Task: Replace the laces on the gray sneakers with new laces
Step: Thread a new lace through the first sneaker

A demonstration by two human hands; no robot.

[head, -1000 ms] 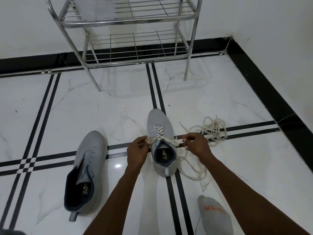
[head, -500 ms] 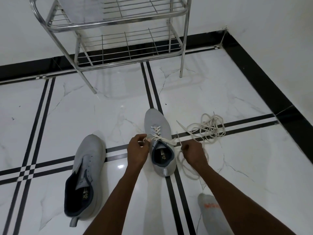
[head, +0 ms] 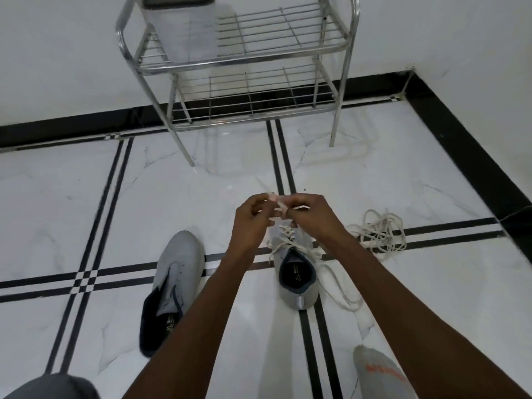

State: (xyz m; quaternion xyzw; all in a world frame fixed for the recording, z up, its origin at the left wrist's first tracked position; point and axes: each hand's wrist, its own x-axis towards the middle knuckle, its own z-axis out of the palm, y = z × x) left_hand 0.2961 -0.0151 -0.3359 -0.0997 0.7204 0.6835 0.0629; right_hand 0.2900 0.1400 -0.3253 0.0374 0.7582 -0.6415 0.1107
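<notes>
White lace (head: 277, 203) pinched between my two hands above the laced gray sneaker (head: 296, 272).

I see my left hand (head: 253, 223) and right hand (head: 312, 216) meet fingertip to fingertip, each grip closed on the lace. That sneaker stands on the marble floor (head: 403, 298), loose lace trailing right; the unlaced sneaker (head: 172, 286) lies left, and a tangled lace pile (head: 380, 233) lies right. A metal rack (head: 239, 67) stands behind.

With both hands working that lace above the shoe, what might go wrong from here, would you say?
1. The left hand and right hand pinch the lace end; it may slip.
2. Slack loops beside the laced sneaker could snag.
3. The lace pile may tangle.
</notes>
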